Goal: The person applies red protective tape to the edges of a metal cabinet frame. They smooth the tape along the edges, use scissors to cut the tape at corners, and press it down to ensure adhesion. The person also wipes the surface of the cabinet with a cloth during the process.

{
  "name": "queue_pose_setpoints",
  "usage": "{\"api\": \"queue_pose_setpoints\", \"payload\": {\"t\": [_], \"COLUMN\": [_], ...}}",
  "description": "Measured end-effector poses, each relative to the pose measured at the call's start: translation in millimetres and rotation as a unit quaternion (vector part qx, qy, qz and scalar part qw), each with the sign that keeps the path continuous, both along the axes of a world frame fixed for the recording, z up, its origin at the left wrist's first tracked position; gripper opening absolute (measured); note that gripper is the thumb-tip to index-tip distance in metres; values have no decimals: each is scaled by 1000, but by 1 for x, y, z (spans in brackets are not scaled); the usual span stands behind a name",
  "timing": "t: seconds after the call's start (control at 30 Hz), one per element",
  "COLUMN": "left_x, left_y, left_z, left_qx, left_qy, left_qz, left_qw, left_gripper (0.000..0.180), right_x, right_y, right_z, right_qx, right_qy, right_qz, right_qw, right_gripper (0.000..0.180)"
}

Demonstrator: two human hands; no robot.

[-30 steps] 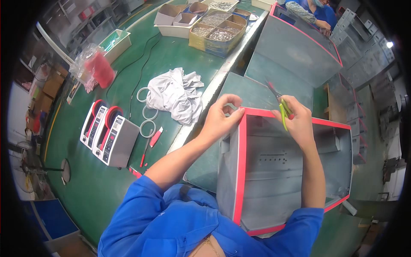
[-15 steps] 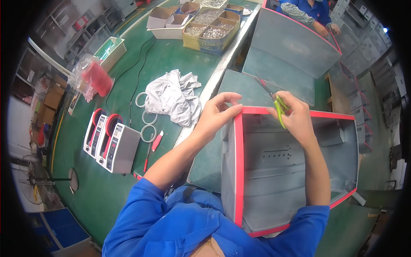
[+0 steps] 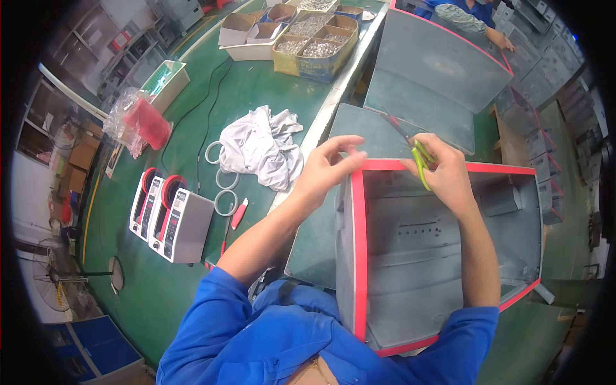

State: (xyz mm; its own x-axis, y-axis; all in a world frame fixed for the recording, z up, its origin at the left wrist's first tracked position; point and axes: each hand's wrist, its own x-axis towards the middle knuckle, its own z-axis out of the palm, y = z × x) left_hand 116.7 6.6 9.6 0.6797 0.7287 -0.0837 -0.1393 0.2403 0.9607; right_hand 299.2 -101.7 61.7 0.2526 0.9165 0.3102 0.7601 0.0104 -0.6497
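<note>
A grey metal box point(image 3: 443, 256) with red tape along its rim stands open in front of me. My left hand point(image 3: 330, 168) pinches the red tape at the box's far left corner. My right hand point(image 3: 443, 173) rests on the far rim and grips yellow-green handled scissors point(image 3: 417, 157), their blades pointing up and left over a grey panel point(image 3: 359, 131).
On the green table sit two white tape dispensers point(image 3: 172, 215), loose tape rings point(image 3: 221, 186), a crumpled white cloth point(image 3: 263, 146), a red pen point(image 3: 237, 215) and cardboard trays of small metal parts point(image 3: 314, 42). Another grey box point(image 3: 436, 64) stands beyond, with another person's arm point(image 3: 475, 22) behind it.
Both hands stay at the far rim of the box; the left fingers have shifted slightly along the corner tape. The view has tilted a little.
</note>
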Motion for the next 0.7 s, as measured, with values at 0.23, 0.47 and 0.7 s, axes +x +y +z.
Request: {"api": "queue_pose_setpoints", "payload": {"t": [0.23, 0.47, 0.7], "left_x": [3, 0, -4], "left_y": [6, -5, 4], "left_z": [-14, -12, 3], "left_qx": [-50, 84, 142], "left_qy": [-22, 15, -73], "left_qz": [-26, 5, 55], "left_qw": [998, 996, 986], "left_gripper": [26, 27, 31], "right_x": [-1, 1, -10], "right_y": [-1, -1, -4], "right_z": [0, 4, 8], "right_qx": [-7, -30, 5], "right_qy": [2, 22, 32], "right_qz": [-6, -14, 44], "right_qw": [1000, 999, 998], "right_gripper": [32, 31, 32]}}
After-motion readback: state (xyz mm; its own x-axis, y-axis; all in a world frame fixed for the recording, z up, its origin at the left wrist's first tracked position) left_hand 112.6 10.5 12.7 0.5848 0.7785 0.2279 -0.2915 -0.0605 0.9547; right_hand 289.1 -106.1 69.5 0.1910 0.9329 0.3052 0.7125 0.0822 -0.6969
